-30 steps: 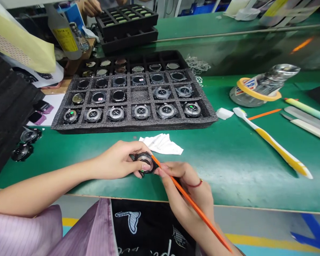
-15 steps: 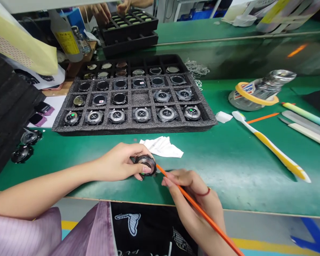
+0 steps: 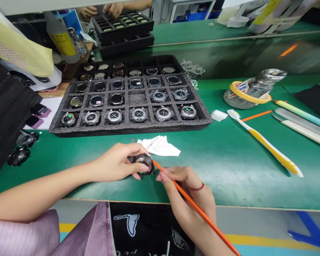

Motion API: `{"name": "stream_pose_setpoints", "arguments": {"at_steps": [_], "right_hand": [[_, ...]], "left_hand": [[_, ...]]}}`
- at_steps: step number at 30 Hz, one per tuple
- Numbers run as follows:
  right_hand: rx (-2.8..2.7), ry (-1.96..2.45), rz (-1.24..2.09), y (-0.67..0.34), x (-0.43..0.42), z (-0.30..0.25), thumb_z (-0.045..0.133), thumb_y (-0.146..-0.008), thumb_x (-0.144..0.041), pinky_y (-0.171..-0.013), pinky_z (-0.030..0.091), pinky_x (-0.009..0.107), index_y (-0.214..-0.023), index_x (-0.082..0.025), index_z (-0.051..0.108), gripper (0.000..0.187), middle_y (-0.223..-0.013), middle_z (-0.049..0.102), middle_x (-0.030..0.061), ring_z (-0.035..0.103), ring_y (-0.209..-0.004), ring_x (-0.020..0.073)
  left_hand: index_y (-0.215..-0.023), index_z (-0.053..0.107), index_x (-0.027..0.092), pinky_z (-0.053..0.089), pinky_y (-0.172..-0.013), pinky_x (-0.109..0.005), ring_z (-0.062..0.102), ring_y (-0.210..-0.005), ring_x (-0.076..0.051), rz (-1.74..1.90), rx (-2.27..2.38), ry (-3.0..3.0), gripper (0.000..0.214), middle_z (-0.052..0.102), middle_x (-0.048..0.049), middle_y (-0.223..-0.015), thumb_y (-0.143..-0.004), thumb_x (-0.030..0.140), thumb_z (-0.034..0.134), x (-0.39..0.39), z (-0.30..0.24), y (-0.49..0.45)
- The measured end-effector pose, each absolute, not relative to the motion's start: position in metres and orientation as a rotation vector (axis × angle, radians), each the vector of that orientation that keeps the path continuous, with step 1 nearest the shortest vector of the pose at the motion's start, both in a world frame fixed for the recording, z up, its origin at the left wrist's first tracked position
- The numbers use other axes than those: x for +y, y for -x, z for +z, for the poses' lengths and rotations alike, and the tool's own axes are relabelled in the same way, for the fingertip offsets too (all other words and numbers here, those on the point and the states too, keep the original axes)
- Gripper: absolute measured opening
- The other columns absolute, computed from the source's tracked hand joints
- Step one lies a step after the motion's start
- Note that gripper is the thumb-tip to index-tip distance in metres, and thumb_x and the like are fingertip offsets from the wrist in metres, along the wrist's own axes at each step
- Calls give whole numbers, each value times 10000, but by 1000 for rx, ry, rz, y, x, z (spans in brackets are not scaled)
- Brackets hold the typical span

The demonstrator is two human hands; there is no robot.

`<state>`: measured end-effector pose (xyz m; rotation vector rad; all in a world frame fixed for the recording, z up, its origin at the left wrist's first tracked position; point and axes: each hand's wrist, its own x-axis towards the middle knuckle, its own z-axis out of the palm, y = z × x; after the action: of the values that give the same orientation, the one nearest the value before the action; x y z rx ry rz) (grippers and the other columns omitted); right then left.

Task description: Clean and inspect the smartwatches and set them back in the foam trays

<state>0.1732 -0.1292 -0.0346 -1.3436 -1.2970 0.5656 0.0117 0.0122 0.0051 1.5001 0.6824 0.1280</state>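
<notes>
My left hand (image 3: 122, 161) grips a round, dark watch case (image 3: 144, 163) just above the green bench, thumb across its back and fingers behind it. Between the thumb and fingers of my right hand (image 3: 188, 192) is a long, thin orange stick (image 3: 196, 206). Its tip touches or nearly touches the right edge of the watch case; I cannot tell which. Just behind the case lies a crumpled white wipe (image 3: 160, 145). Beyond that, a black foam tray (image 3: 128, 128) holds several round watch cases in its compartments, some face up and some back up.
To the right are a toothbrush (image 3: 269, 147), a glass bottle with a yellow ring (image 3: 245, 94), a white cutter (image 3: 306, 134) and a white block (image 3: 219, 115). Loose watch parts (image 3: 18, 155) lie left, beside stacked black foam (image 3: 5, 117). Across the bench, another person's hands (image 3: 113, 10) work over trays.
The whole view has shifted slightly, so the bench things appear a little further left. My hands keep the same hold on the watch case and the orange stick.
</notes>
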Motion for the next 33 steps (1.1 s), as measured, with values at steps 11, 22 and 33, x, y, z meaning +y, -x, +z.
{"name": "stream_pose_setpoints", "arguments": {"at_steps": [11,22,33], "right_hand": [[-1305,1384,592,-173,-128,-29,571,-956,-130,-584,531,216,-861,-234,573,141,-750,694,-3,704,-693,134],[-1129,1302,633,-181,-132,-24,684,-911,-164,-660,624,230,-896,-232,694,71,-832,775,17,768,-755,157],[-1304,1249,622,-186,-115,-26,707,-870,-109,-660,636,262,-879,-228,692,120,-825,787,25,765,-724,169]], "left_hand": [[-1008,625,151,654,-672,-237,700,-807,-123,133,688,-1523,149,680,-19,-932,-892,222,684,11,4,-10],[-1284,588,192,637,-704,-246,712,-715,-79,156,649,-1632,327,591,-74,-1215,-958,219,581,5,9,-5],[-1073,654,177,597,-573,-202,702,-673,-107,148,673,-1618,219,739,-35,-956,-863,218,696,8,7,-11]]}}
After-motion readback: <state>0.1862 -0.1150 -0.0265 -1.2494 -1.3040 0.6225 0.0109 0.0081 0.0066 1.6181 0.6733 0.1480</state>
